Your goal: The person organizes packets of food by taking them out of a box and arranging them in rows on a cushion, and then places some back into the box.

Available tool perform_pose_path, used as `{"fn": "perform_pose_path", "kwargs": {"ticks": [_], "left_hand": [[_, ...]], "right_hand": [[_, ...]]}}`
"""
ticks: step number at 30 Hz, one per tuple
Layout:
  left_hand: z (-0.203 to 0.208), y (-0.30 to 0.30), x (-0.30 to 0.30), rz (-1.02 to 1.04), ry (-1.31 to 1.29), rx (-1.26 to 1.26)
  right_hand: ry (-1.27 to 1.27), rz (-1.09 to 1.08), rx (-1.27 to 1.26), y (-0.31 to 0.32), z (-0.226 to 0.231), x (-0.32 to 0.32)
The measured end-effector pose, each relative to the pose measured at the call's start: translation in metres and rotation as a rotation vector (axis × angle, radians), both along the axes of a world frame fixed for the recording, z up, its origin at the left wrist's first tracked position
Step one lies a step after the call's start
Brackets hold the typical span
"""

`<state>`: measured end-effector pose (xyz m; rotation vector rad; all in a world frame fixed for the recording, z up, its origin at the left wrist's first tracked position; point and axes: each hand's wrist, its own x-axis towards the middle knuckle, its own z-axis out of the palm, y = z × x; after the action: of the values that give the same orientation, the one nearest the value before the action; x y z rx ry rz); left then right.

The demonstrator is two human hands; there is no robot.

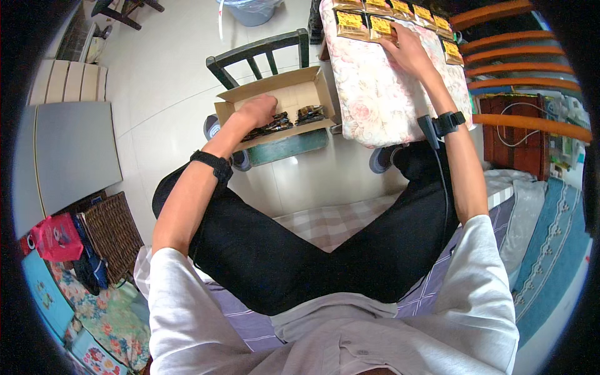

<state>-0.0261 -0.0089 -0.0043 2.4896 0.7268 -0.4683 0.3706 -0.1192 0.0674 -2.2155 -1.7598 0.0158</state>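
Whole view read as a dial, 12 at the top. We have our two hands well apart. Left forearm comes up from 8 o'clock, wrist bound by a black strap; the left hand reaches to 11 o'clock, back of the hand upward, fingers curled down inside an open cardboard box. Fingertips hidden, so we cannot tell whether they pinch anything. Small dark packets lie along the box's near side, some just beside and below that hand. The box rests on a dark green wooden chair. Right arm rises from 3 o'clock, its strap carrying a dark device with a cable; forearm slants inward, and the right hand lies palm down at 1 o'clock, thumb set apart from the fingers. Its fingertips touch a gold packet with a yellow label on the tabletop, which wears a floral cloth; whether they grip it we cannot tell. More gold packets stand in rows there, with a single packet apart, between 1 and 2 o'clock.
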Motion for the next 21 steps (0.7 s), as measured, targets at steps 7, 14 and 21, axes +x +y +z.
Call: {"fn": "perform_pose_path", "kwargs": {"ticks": [7,14,21], "left_hand": [[0.010,0.009,0.006,-0.038,0.145,-0.070],[0.010,0.005,0.012,-0.017,0.128,-0.094],[0.034,0.008,0.012,-0.014,0.208,-0.009]], "right_hand": [[-0.043,-0.041,0.035,0.009,0.001,-0.008],[0.145,-0.154,0.145,0.012,-0.006,0.000],[0.800,-0.326,-0.029,0.011,0.001,-0.002]]}}
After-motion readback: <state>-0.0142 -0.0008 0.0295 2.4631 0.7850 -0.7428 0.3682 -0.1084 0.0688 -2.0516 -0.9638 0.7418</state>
